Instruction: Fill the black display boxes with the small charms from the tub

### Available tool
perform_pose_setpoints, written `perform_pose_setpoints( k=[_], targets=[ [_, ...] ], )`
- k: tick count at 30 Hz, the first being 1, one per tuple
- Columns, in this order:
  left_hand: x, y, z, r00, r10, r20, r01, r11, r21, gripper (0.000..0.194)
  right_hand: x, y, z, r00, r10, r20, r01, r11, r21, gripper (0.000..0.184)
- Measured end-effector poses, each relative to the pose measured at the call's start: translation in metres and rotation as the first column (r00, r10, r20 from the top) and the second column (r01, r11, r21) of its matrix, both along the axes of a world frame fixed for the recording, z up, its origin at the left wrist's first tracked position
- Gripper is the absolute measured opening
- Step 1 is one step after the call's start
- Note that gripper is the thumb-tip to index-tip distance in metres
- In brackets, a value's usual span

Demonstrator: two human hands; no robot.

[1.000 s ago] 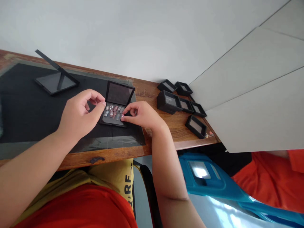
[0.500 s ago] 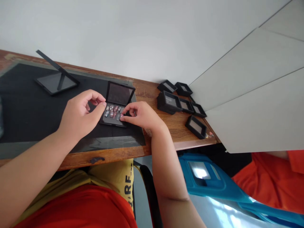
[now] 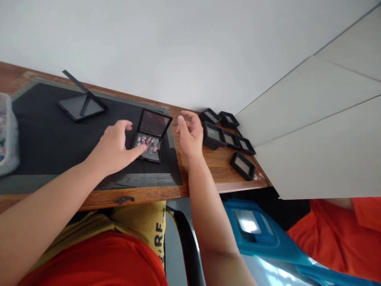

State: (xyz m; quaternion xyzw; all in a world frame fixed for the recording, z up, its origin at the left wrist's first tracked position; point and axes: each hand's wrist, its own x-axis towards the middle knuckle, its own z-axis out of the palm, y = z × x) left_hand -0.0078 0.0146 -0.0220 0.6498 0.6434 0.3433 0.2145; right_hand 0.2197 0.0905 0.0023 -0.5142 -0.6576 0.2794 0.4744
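A small black case (image 3: 154,157) lies on the dark mat with its see-through lid (image 3: 154,123) tilted up. Inside it sit several decorated press-on nails (image 3: 149,140) in rows, pink, silver and pale grey. Over the case's left side reaches my left hand (image 3: 119,145), thumb and fingers apart, the thumb tip covering part of the nails; nothing shows in its grasp. My right hand (image 3: 191,133) is raised just right of the case, fingers loosely curled and apart from the thumb, with nothing visible in it.
Another case (image 3: 80,107) stands with its lid up at the left back. A clear plastic tub (image 3: 13,139) is at the far left. Several black boxes (image 3: 213,134) are grouped on the right of the wooden table. A person's orange sleeve (image 3: 330,234) and a blue chair (image 3: 253,226) are at lower right.
My right hand has left the nails and moved up and right, off the case. My left hand has opened wider, its thumb now over the nails. The view has shifted left, showing the tub.
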Motion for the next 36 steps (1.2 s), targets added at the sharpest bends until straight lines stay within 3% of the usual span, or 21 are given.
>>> perform_pose_setpoints(
  k=[2, 4, 7, 15, 20, 22, 30, 36],
  targets=[
    [0.000, 0.000, -0.004, 0.993, -0.073, -0.091, 0.064, 0.993, -0.096, 0.101, -0.003, 0.006, -0.007, 0.996, 0.067, -0.053, -0.072, 0.994, -0.082, 0.066],
    [0.001, 0.001, -0.006, 0.979, -0.133, -0.152, 0.113, 0.985, -0.131, 0.114, -0.006, 0.011, -0.011, 0.991, 0.106, -0.079, -0.117, 0.980, -0.161, 0.074],
    [0.000, 0.001, -0.009, 0.966, -0.169, -0.198, 0.145, 0.981, -0.130, 0.115, -0.009, 0.013, -0.011, 0.983, 0.143, -0.115, -0.168, 0.954, -0.250, 0.076],
    [0.000, 0.001, -0.009, 0.961, -0.189, -0.202, 0.171, 0.980, -0.104, 0.111, 0.001, -0.003, 0.011, 0.903, 0.277, -0.327, -0.388, 0.853, -0.349, 0.054],
    [0.001, 0.002, -0.014, 0.965, -0.173, -0.199, 0.160, 0.984, -0.082, 0.108, 0.002, -0.009, 0.013, 0.827, 0.533, -0.178, -0.551, 0.706, -0.444, 0.041],
    [0.000, 0.003, -0.015, 0.970, -0.162, -0.183, 0.150, 0.986, -0.078, 0.113, 0.002, -0.010, 0.013, 0.790, 0.599, -0.133, -0.587, 0.675, -0.447, 0.040],
    [-0.005, 0.006, -0.005, 0.982, -0.154, -0.113, 0.135, 0.978, -0.159, 0.131, 0.008, -0.008, 0.008, 0.742, 0.670, -0.020, -0.589, 0.636, -0.499, 0.038],
    [-0.006, 0.009, -0.015, 0.985, -0.147, -0.094, 0.140, 0.987, -0.075, 0.112, 0.011, -0.007, 0.004, 0.703, 0.711, 0.015, -0.587, 0.593, -0.551, 0.035]
  ],
)
